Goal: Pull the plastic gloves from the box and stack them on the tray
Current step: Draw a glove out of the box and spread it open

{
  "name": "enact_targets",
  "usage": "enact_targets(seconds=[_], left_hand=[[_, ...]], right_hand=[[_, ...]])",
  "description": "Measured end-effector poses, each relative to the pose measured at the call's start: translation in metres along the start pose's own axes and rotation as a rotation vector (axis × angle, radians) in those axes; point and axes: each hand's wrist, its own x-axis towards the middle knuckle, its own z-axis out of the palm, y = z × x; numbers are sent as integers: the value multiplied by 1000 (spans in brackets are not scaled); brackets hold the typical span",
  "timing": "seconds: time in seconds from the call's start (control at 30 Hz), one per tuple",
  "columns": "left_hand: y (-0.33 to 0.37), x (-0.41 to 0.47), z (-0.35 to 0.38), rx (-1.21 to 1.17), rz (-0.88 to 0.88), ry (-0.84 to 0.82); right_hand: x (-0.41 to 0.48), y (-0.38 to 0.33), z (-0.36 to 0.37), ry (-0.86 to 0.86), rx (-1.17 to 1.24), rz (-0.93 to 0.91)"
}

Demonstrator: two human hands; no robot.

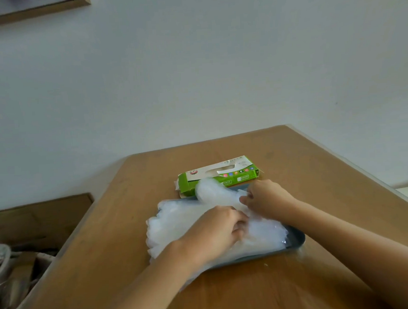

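The left hand (217,232) is lying on the pile of plastic gloves (169,228) covering the dark tray (296,240), its fingers curling into the plastic and seemingly gripping it. Just beyond, the right hand (265,198) is pinching a blurred loose glove (212,192) above the pile. The green box (218,178) is lying behind the tray on the wooden table (318,171)

Gloves (178,224) atop tray (297,240); box (223,175) seemingly adjacent
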Motion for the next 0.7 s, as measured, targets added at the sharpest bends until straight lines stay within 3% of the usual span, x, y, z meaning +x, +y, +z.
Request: enact_targets(seconds=[0.1, 0.17, 0.27, 0.33, 0.4, 0.53, 0.7], left_hand=[[-7, 0, 5, -68, 5, 5], [-13, 0, 5, -105, -11, -6], [-21, 0, 4, -129, -21, -42], [-23, -1, 1, -94, -92, -122], [-27, 0, 0, 5, -121, -145], [-41, 1, 2, 170, -144, -196], [-59, -6, -8, 246, -216, -244]], right_hand=[[-3, 2, -7, 35, -88, -29], [-6, 3, -16, 154, -156, -87], [-16, 7, -25, 246, -125, -320], [-26, 11, -23, 118, -129, -514], [-32, 17, -15, -50, -153, -580], [-37, 26, -15, -307, -115, -459], [-33, 29, -20, -416, -250, -465]])
